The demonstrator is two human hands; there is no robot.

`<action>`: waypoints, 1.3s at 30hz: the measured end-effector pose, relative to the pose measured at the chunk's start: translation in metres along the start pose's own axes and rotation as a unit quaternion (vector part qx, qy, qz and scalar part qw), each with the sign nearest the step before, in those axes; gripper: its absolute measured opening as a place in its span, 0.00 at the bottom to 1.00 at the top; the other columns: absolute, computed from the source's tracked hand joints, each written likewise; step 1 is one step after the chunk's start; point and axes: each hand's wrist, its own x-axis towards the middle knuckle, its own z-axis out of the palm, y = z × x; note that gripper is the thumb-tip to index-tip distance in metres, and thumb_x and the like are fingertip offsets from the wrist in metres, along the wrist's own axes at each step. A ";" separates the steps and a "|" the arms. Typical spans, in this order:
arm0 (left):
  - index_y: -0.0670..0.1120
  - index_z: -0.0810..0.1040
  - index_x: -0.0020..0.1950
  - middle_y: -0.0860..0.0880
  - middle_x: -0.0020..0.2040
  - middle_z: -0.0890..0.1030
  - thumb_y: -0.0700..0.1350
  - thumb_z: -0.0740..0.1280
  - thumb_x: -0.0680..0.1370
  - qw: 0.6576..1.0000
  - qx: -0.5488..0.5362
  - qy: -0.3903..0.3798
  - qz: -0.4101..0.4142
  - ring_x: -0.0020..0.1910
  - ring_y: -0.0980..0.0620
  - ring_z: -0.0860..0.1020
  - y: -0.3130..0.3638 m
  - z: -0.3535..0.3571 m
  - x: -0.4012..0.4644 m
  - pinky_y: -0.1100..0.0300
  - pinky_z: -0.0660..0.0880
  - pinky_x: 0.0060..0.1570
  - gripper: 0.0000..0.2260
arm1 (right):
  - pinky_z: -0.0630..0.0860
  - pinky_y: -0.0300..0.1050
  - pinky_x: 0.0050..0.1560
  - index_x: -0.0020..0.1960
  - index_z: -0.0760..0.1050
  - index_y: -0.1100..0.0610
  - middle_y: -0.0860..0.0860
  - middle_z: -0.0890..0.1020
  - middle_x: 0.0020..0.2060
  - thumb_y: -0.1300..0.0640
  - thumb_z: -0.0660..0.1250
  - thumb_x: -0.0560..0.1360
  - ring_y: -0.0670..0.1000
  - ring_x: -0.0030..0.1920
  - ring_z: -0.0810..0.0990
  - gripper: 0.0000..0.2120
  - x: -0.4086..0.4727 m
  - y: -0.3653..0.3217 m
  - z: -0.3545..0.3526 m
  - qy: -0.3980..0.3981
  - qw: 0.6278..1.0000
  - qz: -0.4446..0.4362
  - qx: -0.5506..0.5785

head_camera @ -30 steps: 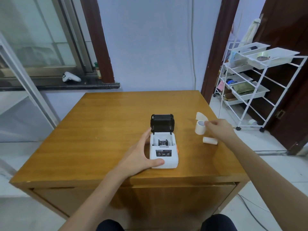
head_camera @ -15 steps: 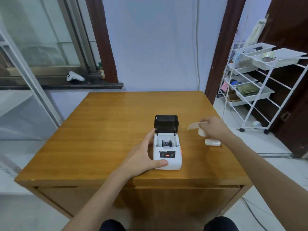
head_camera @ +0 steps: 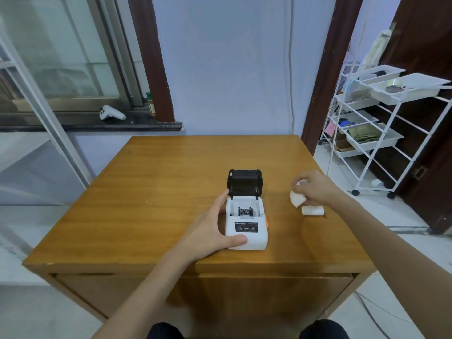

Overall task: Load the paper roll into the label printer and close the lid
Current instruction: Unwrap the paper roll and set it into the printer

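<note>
Wooden table [head_camera: 146, 192] carries the label printer [head_camera: 247, 231], lid [head_camera: 245, 182] raised — the left hand [head_camera: 210, 231] curls round its left side, while to its right the right hand [head_camera: 315, 187] pinches the paper roll [head_camera: 297, 198] just beside a second roll [head_camera: 313, 210]

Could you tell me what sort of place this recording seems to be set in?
Probably a room in a home: a wooden desk, a game controller on the window sill, and a white wheeled storage rack.
</note>
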 end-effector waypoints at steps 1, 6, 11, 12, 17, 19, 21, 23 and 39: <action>0.78 0.42 0.71 0.72 0.69 0.65 0.65 0.78 0.65 1.000 0.000 0.000 0.000 0.73 0.62 0.66 0.000 0.000 0.000 0.53 0.65 0.70 0.50 | 0.71 0.31 0.22 0.49 0.81 0.57 0.55 0.78 0.50 0.59 0.67 0.75 0.50 0.42 0.76 0.06 -0.002 -0.001 -0.001 0.000 1.000 -0.002 0.006; 0.78 0.43 0.71 0.69 0.72 0.65 0.66 0.78 0.64 1.000 -0.003 0.001 0.001 0.74 0.62 0.65 0.000 0.000 0.000 0.50 0.65 0.71 0.50 | 0.81 0.42 0.36 0.53 0.80 0.54 0.53 0.80 0.51 0.59 0.67 0.75 0.53 0.47 0.82 0.07 -0.026 -0.018 -0.002 -0.015 0.989 -0.023 0.143; 0.78 0.44 0.72 0.68 0.73 0.66 0.66 0.77 0.64 1.000 -0.007 0.001 0.000 0.74 0.60 0.66 -0.001 0.000 0.000 0.48 0.66 0.72 0.50 | 0.82 0.38 0.41 0.59 0.79 0.58 0.55 0.84 0.49 0.60 0.69 0.75 0.48 0.43 0.85 0.12 -0.052 -0.045 0.010 -0.068 0.968 -0.025 0.240; 0.76 0.44 0.73 0.67 0.74 0.66 0.66 0.77 0.64 1.000 -0.008 0.001 -0.001 0.74 0.60 0.66 -0.001 0.000 0.000 0.48 0.66 0.72 0.50 | 0.82 0.38 0.42 0.57 0.80 0.58 0.56 0.84 0.49 0.60 0.69 0.75 0.48 0.43 0.85 0.11 -0.055 -0.049 0.014 -0.082 0.965 -0.027 0.247; 0.73 0.48 0.76 0.63 0.73 0.70 0.66 0.76 0.64 1.000 0.001 0.000 -0.002 0.71 0.59 0.69 -0.003 0.001 0.000 0.51 0.68 0.69 0.49 | 0.75 0.30 0.30 0.58 0.78 0.59 0.54 0.80 0.43 0.64 0.68 0.75 0.39 0.30 0.81 0.12 -0.061 -0.061 0.034 -0.140 0.952 -0.039 0.268; 0.74 0.49 0.75 0.61 0.72 0.71 0.66 0.75 0.65 1.000 0.010 -0.001 -0.002 0.70 0.57 0.70 -0.004 0.001 0.000 0.52 0.69 0.68 0.47 | 0.78 0.32 0.35 0.60 0.78 0.58 0.56 0.82 0.45 0.63 0.68 0.75 0.42 0.36 0.84 0.13 -0.061 -0.063 0.039 -0.147 0.949 -0.043 0.274; 0.74 0.50 0.75 0.61 0.72 0.71 0.66 0.75 0.65 1.000 0.011 0.000 -0.003 0.70 0.57 0.70 -0.004 0.001 0.000 0.51 0.69 0.68 0.46 | 0.81 0.36 0.42 0.62 0.76 0.58 0.60 0.83 0.50 0.63 0.68 0.75 0.49 0.46 0.86 0.15 -0.059 -0.063 0.042 -0.145 0.948 -0.045 0.281; 0.73 0.50 0.75 0.61 0.72 0.71 0.67 0.75 0.64 1.000 0.014 0.001 -0.003 0.70 0.57 0.70 -0.004 0.001 0.001 0.51 0.69 0.68 0.46 | 0.82 0.40 0.47 0.63 0.75 0.57 0.61 0.83 0.52 0.63 0.68 0.75 0.55 0.50 0.85 0.17 -0.058 -0.063 0.043 -0.141 0.949 -0.052 0.278; 0.68 0.55 0.76 0.62 0.69 0.70 0.66 0.74 0.66 0.999 0.032 -0.007 0.015 0.64 0.58 0.71 -0.007 0.001 0.001 0.58 0.70 0.61 0.43 | 0.81 0.46 0.47 0.55 0.79 0.54 0.53 0.83 0.49 0.60 0.73 0.72 0.51 0.47 0.84 0.12 -0.054 -0.063 0.043 -0.160 0.968 -0.153 0.114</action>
